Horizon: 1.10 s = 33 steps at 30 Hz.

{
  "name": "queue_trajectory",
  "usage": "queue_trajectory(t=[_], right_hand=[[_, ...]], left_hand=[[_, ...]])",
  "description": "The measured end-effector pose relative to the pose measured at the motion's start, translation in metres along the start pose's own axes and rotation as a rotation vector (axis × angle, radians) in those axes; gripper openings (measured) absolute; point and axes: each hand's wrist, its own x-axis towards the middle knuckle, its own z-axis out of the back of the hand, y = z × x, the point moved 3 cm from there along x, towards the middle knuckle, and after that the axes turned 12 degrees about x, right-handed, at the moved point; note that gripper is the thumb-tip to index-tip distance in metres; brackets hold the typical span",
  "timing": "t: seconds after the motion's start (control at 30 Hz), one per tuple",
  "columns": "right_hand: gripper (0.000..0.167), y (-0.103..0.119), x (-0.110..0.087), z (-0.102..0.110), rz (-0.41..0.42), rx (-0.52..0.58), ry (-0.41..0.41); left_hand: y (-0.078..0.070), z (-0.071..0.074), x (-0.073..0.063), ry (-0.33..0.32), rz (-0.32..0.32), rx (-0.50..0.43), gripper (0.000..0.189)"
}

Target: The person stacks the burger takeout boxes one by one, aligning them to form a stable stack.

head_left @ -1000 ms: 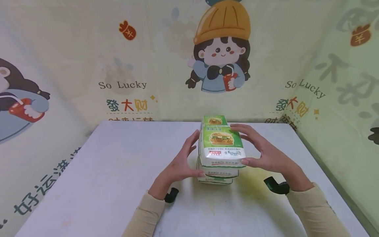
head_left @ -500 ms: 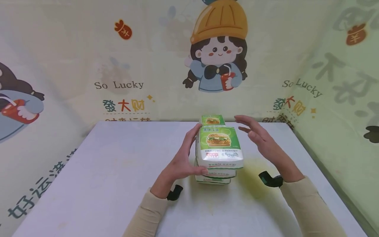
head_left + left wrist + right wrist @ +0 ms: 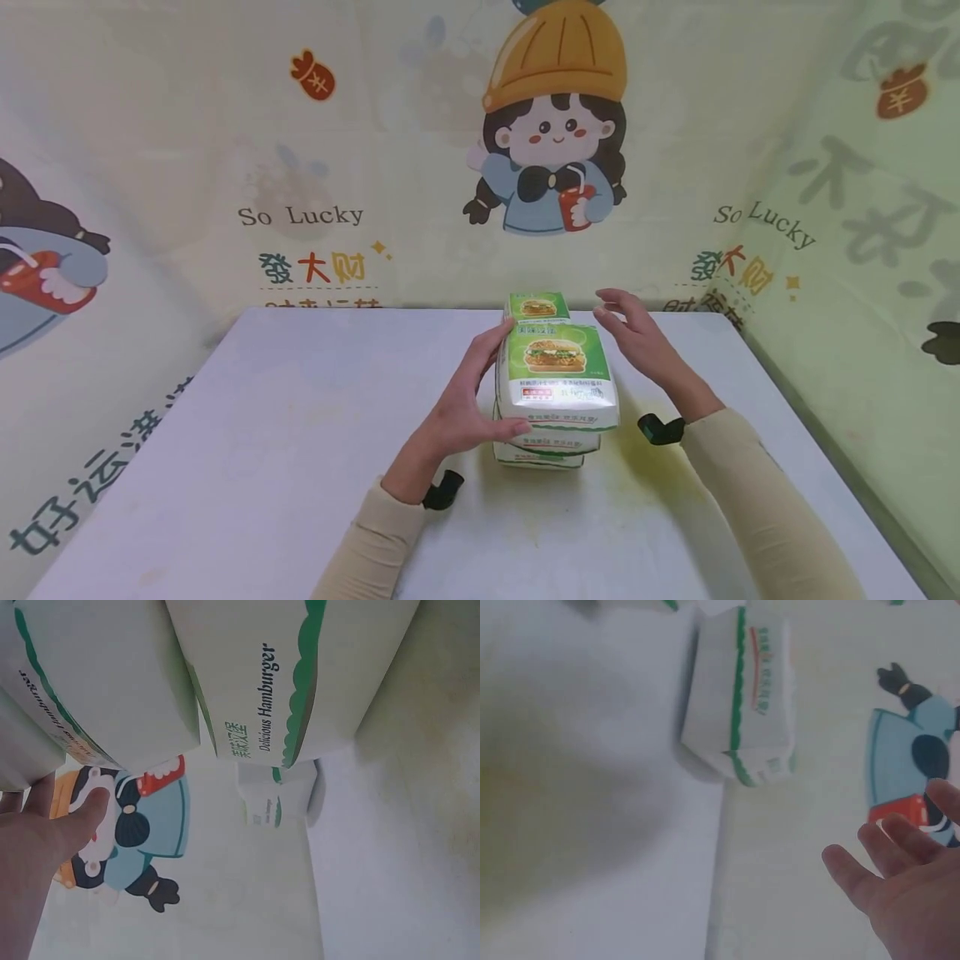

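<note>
White-and-green hamburger boxes stand stacked three high, the top hamburger box (image 3: pixel 558 358) showing a burger picture. My left hand (image 3: pixel 468 400) grips that top box from the left, thumb at its front edge and fingers toward its far left corner. In the left wrist view, the left hand (image 3: pixel 45 832) has its fingers at the top box, while the lower boxes (image 3: pixel 262 682) fill the upper area. To the right of the stack, my right hand (image 3: pixel 633 329) holds nothing. The right wrist view shows the right hand (image 3: pixel 915 885) with spread fingers.
Behind the stack stands another hamburger box (image 3: pixel 538 307), near the back edge of the white table (image 3: pixel 322 433). A printed cloth backdrop (image 3: pixel 420 167) rises behind and at both sides.
My right hand has let go of the top box, lifted off to the right, and moved back toward the far box. The left hand stays at the top box.
</note>
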Motion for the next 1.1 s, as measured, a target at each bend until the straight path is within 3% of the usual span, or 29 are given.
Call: queue_trajectory(t=[0.4, 0.83, 1.1], right_hand=[[0.075, -0.024, 0.035, -0.017, -0.100, -0.097, 0.082], [0.087, -0.037, 0.054, -0.033, 0.043, -0.155, 0.233], [0.075, -0.059, 0.072, -0.046, 0.008, -0.121, 0.234]], left_hand=[[0.002, 0.001, 0.000, 0.005, -0.002, 0.028, 0.106], [0.004, 0.003, 0.000, 0.013, 0.010, 0.034, 0.106], [0.006, 0.003, 0.000, 0.019, 0.012, 0.020, 0.106]])
